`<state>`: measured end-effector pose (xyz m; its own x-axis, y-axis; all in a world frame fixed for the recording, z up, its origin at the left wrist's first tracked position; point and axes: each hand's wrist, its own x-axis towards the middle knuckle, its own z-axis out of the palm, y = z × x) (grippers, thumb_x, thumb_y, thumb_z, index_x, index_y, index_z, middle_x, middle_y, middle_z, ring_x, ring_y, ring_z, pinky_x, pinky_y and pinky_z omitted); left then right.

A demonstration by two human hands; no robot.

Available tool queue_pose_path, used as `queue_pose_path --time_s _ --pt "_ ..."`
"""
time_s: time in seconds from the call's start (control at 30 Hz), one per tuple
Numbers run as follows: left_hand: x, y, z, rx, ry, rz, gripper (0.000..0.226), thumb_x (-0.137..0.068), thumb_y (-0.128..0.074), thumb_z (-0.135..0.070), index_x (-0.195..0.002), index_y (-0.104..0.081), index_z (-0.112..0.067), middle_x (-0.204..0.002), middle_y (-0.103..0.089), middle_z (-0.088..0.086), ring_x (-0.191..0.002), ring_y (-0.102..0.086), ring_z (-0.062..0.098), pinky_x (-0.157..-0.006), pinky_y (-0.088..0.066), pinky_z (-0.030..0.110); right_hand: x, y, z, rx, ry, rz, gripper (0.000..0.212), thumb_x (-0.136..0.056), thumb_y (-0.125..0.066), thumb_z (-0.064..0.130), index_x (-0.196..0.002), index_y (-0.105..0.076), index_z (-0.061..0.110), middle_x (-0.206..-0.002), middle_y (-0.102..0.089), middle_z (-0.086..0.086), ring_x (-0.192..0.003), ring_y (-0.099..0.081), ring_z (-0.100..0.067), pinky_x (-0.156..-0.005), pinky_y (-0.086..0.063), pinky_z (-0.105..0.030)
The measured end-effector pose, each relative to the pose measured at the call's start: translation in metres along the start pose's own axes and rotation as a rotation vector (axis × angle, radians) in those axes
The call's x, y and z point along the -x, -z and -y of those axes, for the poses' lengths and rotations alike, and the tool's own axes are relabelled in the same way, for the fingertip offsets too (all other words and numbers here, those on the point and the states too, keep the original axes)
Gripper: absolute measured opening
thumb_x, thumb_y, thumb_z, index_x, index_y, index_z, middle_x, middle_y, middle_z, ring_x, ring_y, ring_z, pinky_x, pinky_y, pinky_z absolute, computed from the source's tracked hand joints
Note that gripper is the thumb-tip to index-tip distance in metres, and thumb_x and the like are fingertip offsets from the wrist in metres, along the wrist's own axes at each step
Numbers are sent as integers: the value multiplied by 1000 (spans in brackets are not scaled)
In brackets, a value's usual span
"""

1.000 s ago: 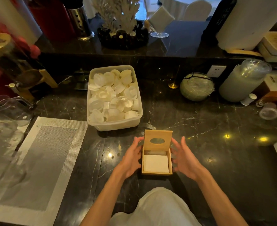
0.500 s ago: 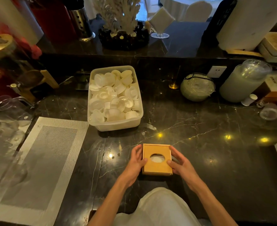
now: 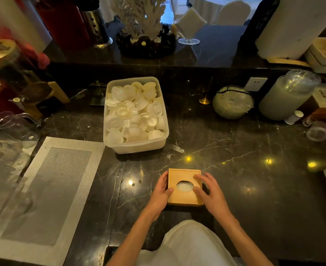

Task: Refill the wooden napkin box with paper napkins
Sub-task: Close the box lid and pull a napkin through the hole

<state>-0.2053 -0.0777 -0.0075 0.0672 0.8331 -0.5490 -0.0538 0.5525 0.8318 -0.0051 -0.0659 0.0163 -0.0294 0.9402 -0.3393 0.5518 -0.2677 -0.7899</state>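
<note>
Closed since a second ago, the hinged lid of the wooden napkin box (image 3: 185, 187) now lies flat, and both hands have settled onto the box from either side.

Seen from the head camera, the one box sits on the dark marble counter (image 3: 254, 189), just in front of the person's torso and well short of the counter's near edge. White paper napkins (image 3: 184, 187) show through the single oval opening in the lid. The left hand (image 3: 161, 194) presses against the box's left side, thumb hooked over the lid's rim; the right hand (image 3: 209, 191) rests on the right side, fingers spread across the lid. Neither grip is clamped shut; both are loosely open against the wood.

Beyond the box, up and to the left, stands one plastic tub (image 3: 137, 146) heaped with small white lids. One woven placemat (image 3: 43, 192) lies well to the left of the box. Bare counter stretches to the right of the box and between it and the tub.
</note>
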Motion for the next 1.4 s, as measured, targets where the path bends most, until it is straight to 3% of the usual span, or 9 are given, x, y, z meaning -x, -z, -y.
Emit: queue_pose_path --time_s 0.1,0.23,0.5,0.7,0.87,1.03,1.17,1.4 --pt "0 1 2 4 -1 -7 64 -99 -49 0 -154 -27 -26 -157 -37 0 -142 -37 14 -115 -39 38 -5 -6 11 487 275 -33 17 -90 -65 32 -105 -71 37 -161 -23 4 -151 -5 -23 -118 -17 -49" --pt "1 0 4 -3 -16 -8 63 -100 -49 0 -154 -28 -24 -152 -41 -2 -133 -42 8 -91 -47 17 -18 -17 30 793 310 85 22 -94 -59 34 -112 -70 38 -165 -7 -3 -149 17 -31 -119 4 -53" --pt "-3 1 9 -48 -18 -16 63 -99 -50 -1 -151 -30 -31 -154 -40 -6 -140 -38 9 -113 -35 30 -22 -29 55 1135 275 218 25 -92 -59 27 -114 -69 34 -164 12 -7 -143 28 -42 -113 13 -64" --pt "-7 2 11 -75 -20 -24 64 -98 -52 -3 -151 -30 -32 -155 -40 -5 -142 -38 11 -119 -33 41 -18 -29 61 1126 256 235 27 -91 -62 24 -117 -68 29 -164 10 -8 -145 25 -40 -116 12 -62" --pt "-6 2 11 -80 -27 -25 64 -98 -52 -2 -151 -31 -31 -156 -39 -4 -142 -37 11 -115 -34 35 -15 -29 55 1056 280 217 42 -86 -67 18 -127 -61 27 -165 5 -9 -147 21 -37 -118 8 -59" --pt "-5 3 11 -87 -32 -20 64 -98 -52 -2 -152 -30 -29 -155 -39 -3 -143 -36 13 -118 -33 38 -14 -28 50 997 284 215 46 -85 -67 12 -129 -60 24 -165 3 -9 -149 17 -33 -120 2 -52" --pt "-6 4 11 -78 -34 -19 64 -98 -52 -1 -152 -29 -28 -155 -39 -2 -142 -36 13 -118 -33 38 -13 -28 46 931 308 178 41 -87 -67 11 -126 -63 24 -165 -4 -10 -150 12 -31 -120 -1 -47" --pt "-6 4 13 -52 -43 2 63 -99 -52 -2 -152 -30 -27 -153 -42 -4 -139 -40 11 -103 -41 23 -18 -30 39 872 311 90 23 -86 -71 24 -109 -72 23 -161 -25 -10 -151 -1 -28 -120 -15 -44"
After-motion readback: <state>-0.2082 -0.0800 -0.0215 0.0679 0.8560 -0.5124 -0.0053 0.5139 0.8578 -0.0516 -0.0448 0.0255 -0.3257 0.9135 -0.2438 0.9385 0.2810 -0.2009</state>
